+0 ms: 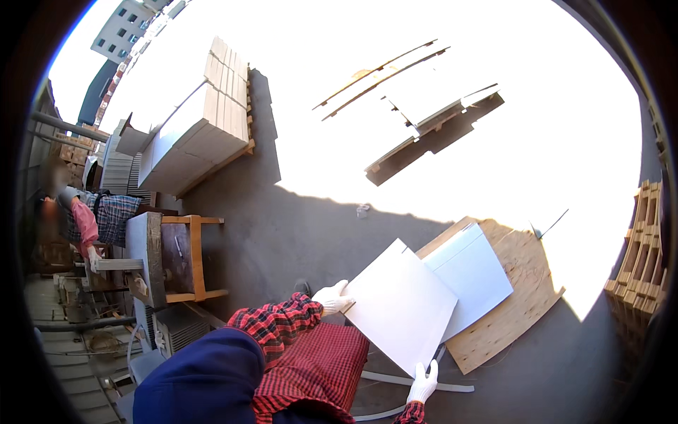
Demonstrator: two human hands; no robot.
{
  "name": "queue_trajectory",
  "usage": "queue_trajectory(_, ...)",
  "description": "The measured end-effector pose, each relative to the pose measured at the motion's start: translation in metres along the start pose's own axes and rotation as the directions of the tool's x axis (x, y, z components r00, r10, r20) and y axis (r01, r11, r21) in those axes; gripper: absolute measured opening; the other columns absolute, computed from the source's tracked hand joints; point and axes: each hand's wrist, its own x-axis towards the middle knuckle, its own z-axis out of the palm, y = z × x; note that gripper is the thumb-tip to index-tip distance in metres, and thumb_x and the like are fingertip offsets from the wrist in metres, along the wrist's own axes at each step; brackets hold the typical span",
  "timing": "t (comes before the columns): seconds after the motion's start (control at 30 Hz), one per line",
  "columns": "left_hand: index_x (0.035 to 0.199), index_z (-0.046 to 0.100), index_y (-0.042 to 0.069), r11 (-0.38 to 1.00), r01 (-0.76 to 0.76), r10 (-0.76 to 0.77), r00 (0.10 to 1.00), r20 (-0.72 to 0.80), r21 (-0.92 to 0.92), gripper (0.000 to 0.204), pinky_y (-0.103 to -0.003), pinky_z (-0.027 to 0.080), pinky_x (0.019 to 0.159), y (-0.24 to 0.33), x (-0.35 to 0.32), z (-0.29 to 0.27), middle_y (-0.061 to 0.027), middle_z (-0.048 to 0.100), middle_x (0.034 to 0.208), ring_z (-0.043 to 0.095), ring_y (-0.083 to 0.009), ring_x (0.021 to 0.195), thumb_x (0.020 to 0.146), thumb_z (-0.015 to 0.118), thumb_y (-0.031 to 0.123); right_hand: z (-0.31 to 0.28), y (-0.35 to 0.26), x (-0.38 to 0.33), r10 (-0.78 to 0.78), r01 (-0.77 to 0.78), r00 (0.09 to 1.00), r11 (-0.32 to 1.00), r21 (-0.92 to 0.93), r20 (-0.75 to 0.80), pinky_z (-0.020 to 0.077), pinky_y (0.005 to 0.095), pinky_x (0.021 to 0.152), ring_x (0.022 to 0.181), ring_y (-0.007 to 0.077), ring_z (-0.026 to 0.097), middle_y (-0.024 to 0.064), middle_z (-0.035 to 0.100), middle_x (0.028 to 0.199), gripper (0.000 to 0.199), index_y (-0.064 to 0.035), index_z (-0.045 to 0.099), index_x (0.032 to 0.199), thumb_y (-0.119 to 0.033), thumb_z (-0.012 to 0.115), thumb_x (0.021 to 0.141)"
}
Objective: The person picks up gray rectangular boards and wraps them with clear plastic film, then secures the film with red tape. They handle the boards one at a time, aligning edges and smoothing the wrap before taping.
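Both my hands wear white gloves. A white square panel is tilted in front of me, held between them. My left hand grips its left corner, thumb along the edge and the other fingers partly hidden. At the bottom corner my right hand holds the panel, its fingers partly beneath. Under and beyond this panel lies a second white panel, partly covered by the first. That one rests on a plywood sheet with worn, rough edges.
A palletised stack of pale panels stands at the far left. Nearer, a wooden-framed bench sits beside a co-worker in a pink sleeve and gloves. Wooden pallets stand at the right; more pallets lie in bright sun. Curved pale strips are near my right hand.
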Motion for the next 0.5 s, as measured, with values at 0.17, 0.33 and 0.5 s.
queue_trajectory(0.17, 0.145, 0.054, 0.014, 0.991, -0.046, 0.036, 0.996, -0.083, -0.129, 0.066, -0.038, 0.045, 0.106, -0.119, -0.075, -0.053, -0.016, 0.063, 0.136, 0.061, -0.0346, 0.124, 0.089, 0.059, 0.047, 0.038, -0.024, -0.023, -0.201, 0.186, 0.965, 0.977, 0.102, 0.166, 0.0536, 0.0333, 0.077, 0.085, 0.019, 0.065, 0.0103, 0.072, 0.097, 0.029, -0.0034, 0.072, 0.115, -0.023, 0.068, 0.093)
queue_trajectory(0.33, 0.136, 0.064, 0.017, 0.989, -0.113, 0.108, 0.992, -0.059, -0.091, 0.061, -0.041, 0.044, 0.107, -0.232, -0.129, -0.123, -0.0124, 0.064, 0.137, 0.06, -0.0359, 0.124, 0.091, 0.055, 0.058, 0.076, -0.176, -0.165, -0.505, 0.559, 0.746, 0.829, 0.005, 0.434, 0.0514, 0.0353, 0.09, 0.099, 0.0204, 0.065, 0.0108, 0.073, 0.107, 0.032, -0.0004, 0.071, 0.114, -0.026, 0.07, 0.094)
queue_trajectory(0.5, 0.143, 0.058, 0.016, 0.9, -0.237, 0.222, 0.972, -0.082, -0.367, 0.068, -0.034, 0.053, 0.087, -0.351, -0.31, -0.219, -0.0123, 0.071, 0.113, 0.068, -0.0248, 0.097, 0.087, 0.069, 0.054, 0.158, -0.238, -0.262, -0.677, 0.862, 0.375, 0.507, 0.031, 0.634, 0.0522, 0.0333, 0.09, 0.097, 0.0187, 0.066, 0.0093, 0.072, 0.105, 0.033, -0.0007, 0.07, 0.115, -0.018, 0.077, 0.087)
